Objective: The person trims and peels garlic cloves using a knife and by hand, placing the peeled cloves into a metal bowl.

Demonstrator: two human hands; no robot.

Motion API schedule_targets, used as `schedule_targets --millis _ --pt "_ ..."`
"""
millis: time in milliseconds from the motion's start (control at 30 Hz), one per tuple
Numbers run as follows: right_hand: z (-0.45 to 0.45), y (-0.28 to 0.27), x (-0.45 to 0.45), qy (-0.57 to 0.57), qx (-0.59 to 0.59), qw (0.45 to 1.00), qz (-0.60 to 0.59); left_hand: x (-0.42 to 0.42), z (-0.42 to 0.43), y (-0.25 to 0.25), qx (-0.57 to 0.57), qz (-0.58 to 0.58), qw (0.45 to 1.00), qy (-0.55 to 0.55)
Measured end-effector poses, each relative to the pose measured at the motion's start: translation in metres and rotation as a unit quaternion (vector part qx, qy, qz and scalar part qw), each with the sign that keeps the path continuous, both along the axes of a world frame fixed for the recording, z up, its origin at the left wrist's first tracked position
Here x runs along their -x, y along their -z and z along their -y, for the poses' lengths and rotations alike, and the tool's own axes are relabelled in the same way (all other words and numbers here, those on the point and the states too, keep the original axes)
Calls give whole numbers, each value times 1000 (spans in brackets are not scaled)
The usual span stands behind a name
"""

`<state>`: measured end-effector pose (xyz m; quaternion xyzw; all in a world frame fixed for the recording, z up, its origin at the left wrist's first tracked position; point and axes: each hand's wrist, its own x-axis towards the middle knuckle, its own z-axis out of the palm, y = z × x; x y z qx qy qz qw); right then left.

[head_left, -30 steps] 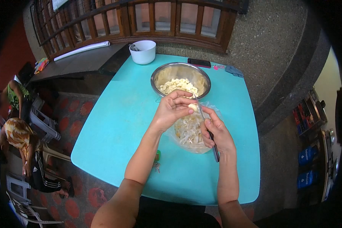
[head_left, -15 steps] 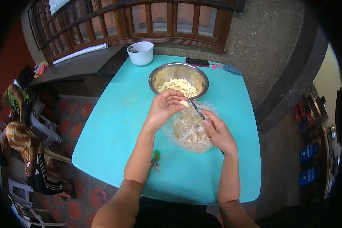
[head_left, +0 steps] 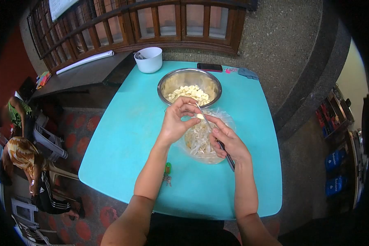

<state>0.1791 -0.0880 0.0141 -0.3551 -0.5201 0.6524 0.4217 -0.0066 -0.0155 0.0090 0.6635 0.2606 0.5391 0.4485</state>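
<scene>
My left hand [head_left: 178, 121] pinches a pale garlic clove [head_left: 200, 116] between thumb and fingers. My right hand [head_left: 229, 143] is closed around the dark handle of a knife [head_left: 229, 159], whose narrow blade points up and left against the clove. Below both hands sits a clear plastic bag [head_left: 207, 158] holding papery garlic skins [head_left: 201, 143]. Just beyond the hands stands a steel bowl [head_left: 163, 88] with many peeled cloves [head_left: 192, 93] in its bottom.
On the turquoise table [head_left: 119, 151] lie keys with a green tag [head_left: 168, 168]. A white bowl [head_left: 149, 61], a phone [head_left: 209, 67] and a grey-blue cloth [head_left: 248, 74] rest along its far edge. Two people are at the left, near plastic chairs [head_left: 49, 139].
The knife has tilted more upright, its blade now at the clove and its handle showing below my right hand. My right hand has turned and come a little closer to the left.
</scene>
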Motion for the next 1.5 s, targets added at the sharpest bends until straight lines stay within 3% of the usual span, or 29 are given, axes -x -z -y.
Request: schedule_targets --millis 367,433,667,833,867,967,1033,1133,1233,1333,1500 --pt "-3 5 0 32 -14 999 -24 3 -2 1 24 50 998 8" --pt "-1 -1 -1 52 -22 998 33 6 -4 2 29 63 998 3" --pt "0 9 -8 106 -149 964 194 20 -46 9 -61 -83 973 -208" --pt "-9 33 -19 165 -298 880 332 18 -90 -6 -138 -227 924 -275" --pt "-11 37 -21 185 -342 855 343 19 -85 -7 -131 -240 930 -244" --pt "1 9 -20 166 -191 865 433 19 -60 -7 -96 -302 940 -128" --pt "-1 13 -21 189 -212 849 445 14 -36 -1 -50 -365 929 -27" --pt "2 11 -20 189 -222 844 450 -2 -24 19 -124 -526 840 42" --pt "3 14 -20 182 -246 846 438 -22 -18 46 -128 -666 732 -58" --pt "6 12 -21 182 -250 846 434 -37 -8 56 -186 -734 642 -118" --pt "9 3 -21 179 -239 854 425 -42 -22 80 -156 -725 657 -132"
